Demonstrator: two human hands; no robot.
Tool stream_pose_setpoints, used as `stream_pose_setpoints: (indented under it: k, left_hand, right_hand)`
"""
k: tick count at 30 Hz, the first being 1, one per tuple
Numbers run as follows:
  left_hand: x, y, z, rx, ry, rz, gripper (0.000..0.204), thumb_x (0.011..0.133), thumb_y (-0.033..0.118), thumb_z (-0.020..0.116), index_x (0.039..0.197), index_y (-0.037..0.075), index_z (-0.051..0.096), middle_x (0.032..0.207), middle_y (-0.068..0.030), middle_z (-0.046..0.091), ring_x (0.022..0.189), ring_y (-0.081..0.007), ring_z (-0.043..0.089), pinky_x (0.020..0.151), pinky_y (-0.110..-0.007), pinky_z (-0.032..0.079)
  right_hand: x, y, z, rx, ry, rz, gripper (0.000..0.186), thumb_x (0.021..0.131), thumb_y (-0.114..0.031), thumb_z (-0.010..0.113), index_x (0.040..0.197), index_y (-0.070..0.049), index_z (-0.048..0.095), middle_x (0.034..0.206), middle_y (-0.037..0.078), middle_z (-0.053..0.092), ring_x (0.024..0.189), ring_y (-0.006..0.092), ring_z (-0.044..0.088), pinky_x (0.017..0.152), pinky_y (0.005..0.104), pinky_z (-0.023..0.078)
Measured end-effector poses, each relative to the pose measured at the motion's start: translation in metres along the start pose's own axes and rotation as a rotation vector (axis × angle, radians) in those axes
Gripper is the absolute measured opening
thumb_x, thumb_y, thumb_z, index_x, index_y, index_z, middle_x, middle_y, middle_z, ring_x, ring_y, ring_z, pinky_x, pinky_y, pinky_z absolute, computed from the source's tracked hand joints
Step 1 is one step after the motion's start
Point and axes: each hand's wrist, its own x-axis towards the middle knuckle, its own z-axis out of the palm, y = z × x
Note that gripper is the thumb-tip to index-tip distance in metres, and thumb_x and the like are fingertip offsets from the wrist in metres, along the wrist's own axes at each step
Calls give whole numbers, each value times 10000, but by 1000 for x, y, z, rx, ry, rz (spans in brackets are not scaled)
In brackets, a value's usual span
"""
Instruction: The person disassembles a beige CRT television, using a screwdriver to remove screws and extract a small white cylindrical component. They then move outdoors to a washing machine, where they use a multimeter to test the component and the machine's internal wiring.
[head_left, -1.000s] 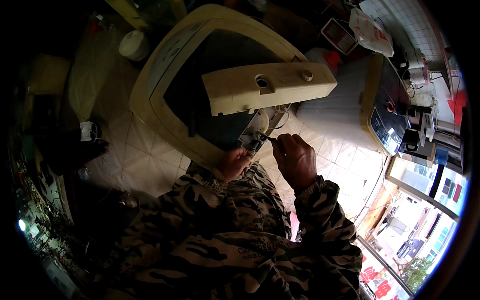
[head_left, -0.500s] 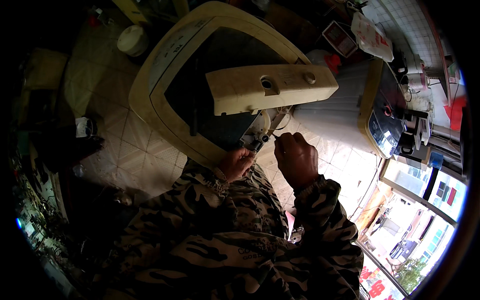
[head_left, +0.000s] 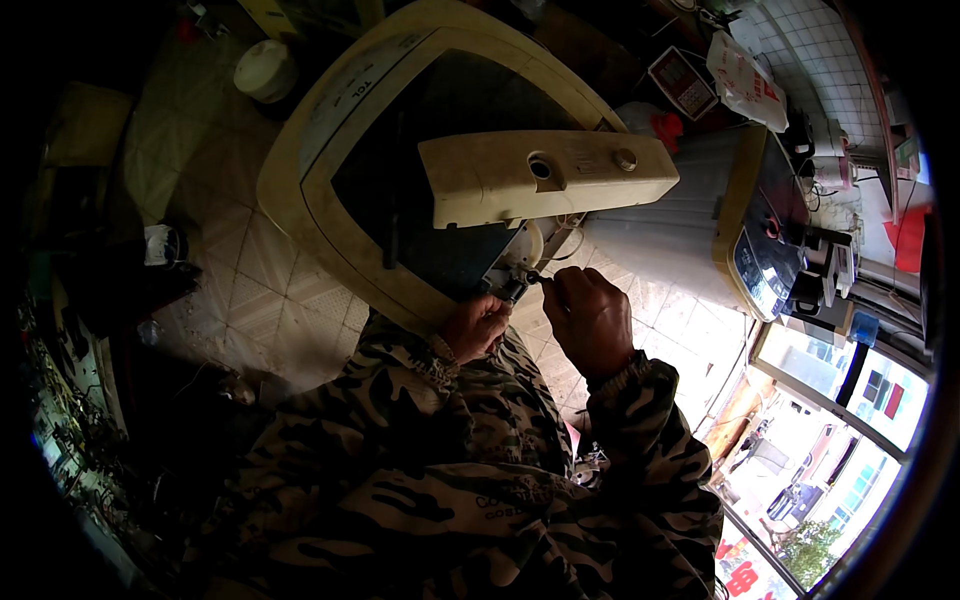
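Observation:
A cream-rimmed appliance (head_left: 289,190), apparently a washing machine top, has a dark panel in its middle. Across it lies a long cream control panel (head_left: 480,180) with a round hole and a knob. Just below that panel, my left hand (head_left: 473,328) is closed on a small dark-and-metal part (head_left: 512,286), which sits beside a pale round piece (head_left: 529,243) and thin wires. My right hand (head_left: 592,318) pinches a thin dark tool (head_left: 537,279), its tip at the part. The tool's exact kind is too small to make out.
Another appliance (head_left: 680,225) with grey sides and a glossy dark top stands at the right. Behind it are a white plastic bag (head_left: 745,82) and a red-framed box (head_left: 684,84). A white bucket (head_left: 266,72) stands far left on the tiled floor (head_left: 255,280). Bright windows are lower right.
My right hand has shifted slightly left, bringing the thin tool up to the small part. My left hand keeps its hold in nearly the same place.

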Motion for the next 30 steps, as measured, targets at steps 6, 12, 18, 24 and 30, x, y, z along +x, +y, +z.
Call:
stream_pose_setpoints:
  k: [6,12,18,24,30]
  left_hand:
    - [2,3,-1,1,-46,-21,328,995,255,567,1167,-24,546,847,-46,586,667,-94,561,589,-273,512]
    - [5,1,1,18,-49,-16,328,1003,256,559,1171,-24,547,839,-40,579,665,-87,561,581,-265,511]
    - [6,1,2,-14,-47,-4,300,997,230,557,1158,-22,545,816,-35,576,647,-84,545,560,-265,491]
    - [7,4,5,-83,-30,3,223,981,167,565,1111,-14,548,765,-28,576,590,-83,523,514,-267,448]
    - [5,6,3,28,-75,-17,349,998,292,584,1173,-9,557,858,-32,594,672,-88,546,589,-271,495]
  right_hand:
    - [1,8,2,11,-14,8,153,879,-139,684,805,-34,601,716,169,616,600,369,630,539,458,519]
    - [1,12,-2,-31,-39,-9,127,880,-143,677,841,-40,613,760,178,611,615,374,627,546,461,517]
    - [8,14,-7,-107,-98,58,103,883,-149,662,878,-50,632,809,182,611,647,385,633,579,475,522]
    - [21,11,-12,-298,-371,65,235,878,-254,648,865,-19,654,781,197,650,695,391,665,648,497,544]
    - [42,18,-13,-317,-594,221,306,863,-301,665,750,-18,682,735,206,669,738,398,677,678,491,550]
